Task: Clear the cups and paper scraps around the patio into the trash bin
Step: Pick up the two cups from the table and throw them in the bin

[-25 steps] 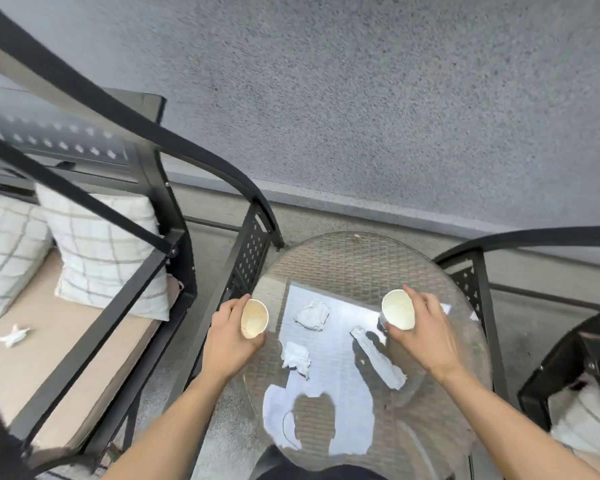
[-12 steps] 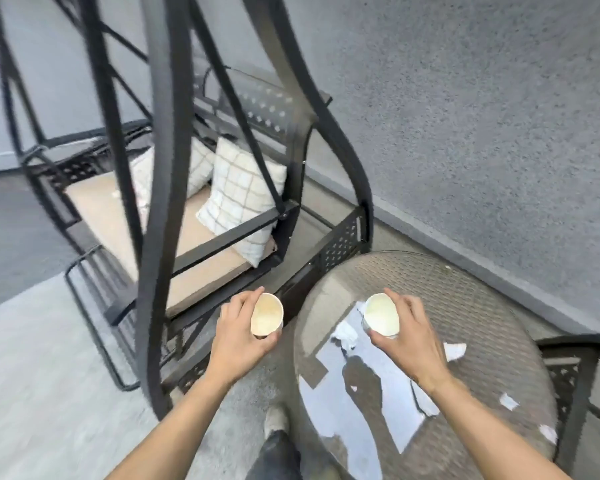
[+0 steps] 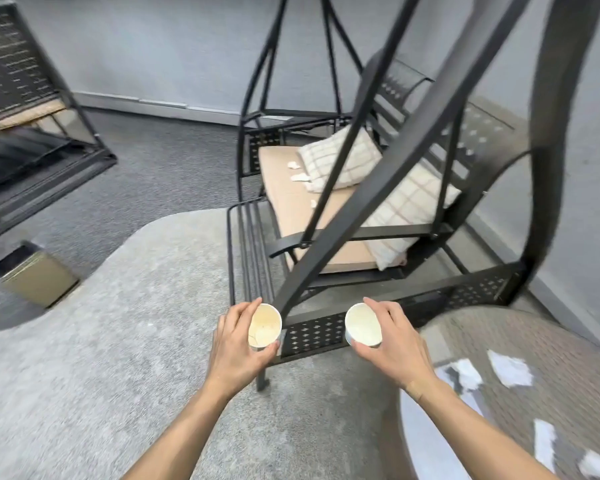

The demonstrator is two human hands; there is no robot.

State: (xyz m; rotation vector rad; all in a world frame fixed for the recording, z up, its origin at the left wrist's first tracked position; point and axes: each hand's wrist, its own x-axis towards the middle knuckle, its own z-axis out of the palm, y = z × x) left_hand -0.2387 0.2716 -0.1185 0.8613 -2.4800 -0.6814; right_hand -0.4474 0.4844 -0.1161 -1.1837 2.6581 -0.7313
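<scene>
Far left of the frame, about mid-height, there's the trash bin (image 3: 37, 284) sitting on the floor, blurry but clearly open on top. Moving toward the centre, your left hand (image 3: 236, 348) is wrapped around a paper cup (image 3: 264, 327), thumb under it and fingers curled over the rim; the inside looks stained. Just right of that, your right hand (image 3: 394, 344) grips a second cup (image 3: 363, 325) the same way, mouth facing you. Above both hands sits the swing seat (image 3: 302, 206) with a couple of paper scraps (image 3: 300, 176) on its cushion beside the checked pillows (image 3: 340, 161). Lower right corner, the round worktop (image 3: 541, 341) has more torn paper bits (image 3: 510, 368) scattered on it.
</scene>
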